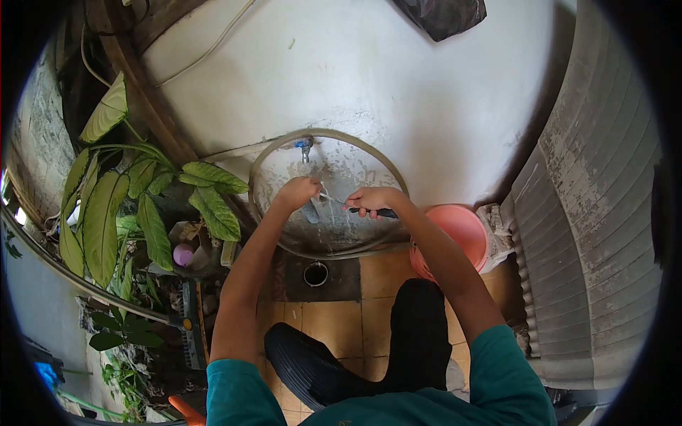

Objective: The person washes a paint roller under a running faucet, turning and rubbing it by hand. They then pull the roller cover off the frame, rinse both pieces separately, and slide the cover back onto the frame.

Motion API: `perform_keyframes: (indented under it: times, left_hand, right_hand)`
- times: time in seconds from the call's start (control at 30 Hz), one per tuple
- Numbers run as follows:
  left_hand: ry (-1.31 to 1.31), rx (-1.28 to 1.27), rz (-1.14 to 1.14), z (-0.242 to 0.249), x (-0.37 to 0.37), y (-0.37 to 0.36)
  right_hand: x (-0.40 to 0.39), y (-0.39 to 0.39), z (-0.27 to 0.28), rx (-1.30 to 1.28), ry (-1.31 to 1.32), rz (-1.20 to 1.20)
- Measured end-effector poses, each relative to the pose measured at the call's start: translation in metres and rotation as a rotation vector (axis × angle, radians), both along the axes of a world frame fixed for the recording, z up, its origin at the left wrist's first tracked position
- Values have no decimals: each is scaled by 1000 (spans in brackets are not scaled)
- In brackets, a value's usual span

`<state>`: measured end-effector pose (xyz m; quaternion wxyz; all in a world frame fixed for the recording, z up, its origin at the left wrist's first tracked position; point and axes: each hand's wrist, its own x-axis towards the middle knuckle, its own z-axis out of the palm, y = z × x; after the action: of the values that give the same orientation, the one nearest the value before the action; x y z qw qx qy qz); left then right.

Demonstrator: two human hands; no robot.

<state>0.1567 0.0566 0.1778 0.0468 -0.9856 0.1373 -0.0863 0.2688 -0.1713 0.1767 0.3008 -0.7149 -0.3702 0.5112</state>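
Note:
My right hand (373,200) is closed round a tool with a black handle (387,213) and a thin, pale metal shaft (332,199). Too little of the tool shows to tell its exact kind. At the shaft's other end my left hand (298,192) is closed, its fingers wrapped about the tip and hiding it. Thin streams of water fall below both hands. Just above and between them, a metal tap with a blue handle (304,144) sticks out from the wall.
A coiled hose (387,157) hangs around the tap. To the right stands a pink bucket (462,231) beside corrugated sheets (590,206). A round drain hole (315,274) lies in the floor below. Leafy plants (106,213) and a purple ball (183,255) are at left.

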Motion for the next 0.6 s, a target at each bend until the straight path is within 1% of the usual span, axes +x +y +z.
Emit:
perform_keyframes:
  times: [0.07, 0.1, 0.17, 0.2, 0.27, 0.3, 0.33, 0.37, 0.4, 0.43, 0.47, 0.5, 0.57, 0.6]
  left_hand:
    - [-131, -184, -66, -6, -2, 9]
    - [-132, -183, -69, -10, -3, 14]
    - [-479, -306, -85, -14, -10, 16]
    - [-480, -304, -85, -12, -12, 14]
    - [-461, -456, -30, -9, -18, 8]
    - [-463, -456, -27, -10, -19, 9]
    - [-468, -422, 26, -10, -21, 11]
    - [-472, -388, 78, -14, -21, 15]
    - [-474, -389, 79, -17, -21, 22]
    - [-418, -414, 65, -18, -21, 29]
    - [-362, -439, 51, -15, -22, 31]
    - [-364, -439, 51, -15, -21, 30]
    - [-476, -436, -6, -12, -21, 24]
    - [-476, -435, -5, -6, -21, 15]
  right_hand:
    - [0, -2, 3, 4, 34, -30]
    - [0, -3, 4, 16, 85, -27]
    - [0, -5, 7, 28, 135, -23]
    - [0, -7, 9, 40, 123, -15]
    - [-4, -11, 15, 48, 112, -4]
    - [-8, -14, 20, 44, -6, 20]
    - [-11, -15, 23, 40, -123, 44]
    - [-11, -17, 21, 39, -124, 46]
    - [-9, -19, 20, 48, -189, 42]
    - [-7, -23, 18, 56, -256, 36]
    - [-6, -28, 18, 56, -259, 35]
    - [-4, -32, 18, 85, -234, 33]
    - [-2, -37, 18, 115, -210, 32]
    - [-1, -39, 18, 133, -191, 30]
